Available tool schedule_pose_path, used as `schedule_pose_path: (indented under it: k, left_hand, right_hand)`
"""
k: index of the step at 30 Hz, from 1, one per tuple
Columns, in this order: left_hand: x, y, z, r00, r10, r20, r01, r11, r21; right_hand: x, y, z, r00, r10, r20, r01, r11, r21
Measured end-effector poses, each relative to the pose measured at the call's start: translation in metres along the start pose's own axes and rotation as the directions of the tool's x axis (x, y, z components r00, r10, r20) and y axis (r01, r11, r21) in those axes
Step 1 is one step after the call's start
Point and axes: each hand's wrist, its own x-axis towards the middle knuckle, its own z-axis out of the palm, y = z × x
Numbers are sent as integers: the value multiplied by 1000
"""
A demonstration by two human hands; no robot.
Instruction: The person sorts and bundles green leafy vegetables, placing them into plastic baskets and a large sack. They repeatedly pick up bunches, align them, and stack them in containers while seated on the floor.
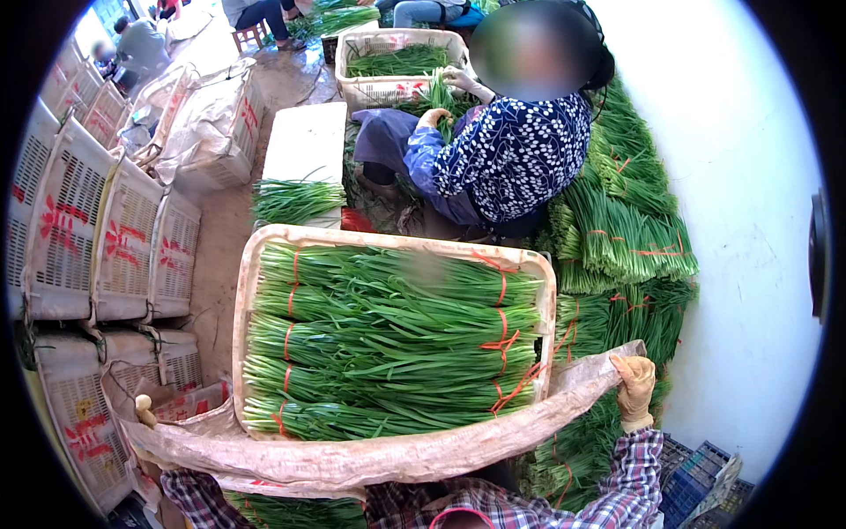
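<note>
A long strip of woven plastic sacking [383, 456] spans the space in front of me, pulled out between my hands. My right hand [636, 390], in a tan glove, grips its right end. At the left end, only the pale fingertips of my left hand [144, 408] show over the sacking; the rest of that hand is hidden behind it. Just beyond lies a whitish plastic crate [390, 235], filled with rows of green garlic chives [396, 330]. Orange ties [289, 340] bind the bundles near both sides. The sacking covers part of the crate's near edge.
A seated person [515, 152] in a patterned top holds chives beside another crate [403, 82]. Tied bundles [621, 231] are piled against the white wall [733, 198]. Stacked crates [129, 238] stand at left. Loose chives [297, 200] lie on a white board [304, 142]. Dark crates [700, 483] sit lower right.
</note>
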Motion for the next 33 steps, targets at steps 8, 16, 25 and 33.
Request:
schedule_pose_path:
  k: [8,16,25,33]
  left_hand:
    - [30,-87,4,970,206,133,-237,924,299]
    - [-11,-67,-37,984,104,143,-134,966,219]
    - [-50,-18,-68,974,223,35,-195,750,632]
    - [-42,41,-31,893,-438,-103,397,874,-280]
  right_hand:
    - [54,-1,44,945,26,325,-150,920,362]
    - [133,-81,145,884,-51,464,-112,942,316]
    - [111,-84,173,886,-12,464,-290,767,573]
    - [110,-101,187,963,-98,250,6,939,344]
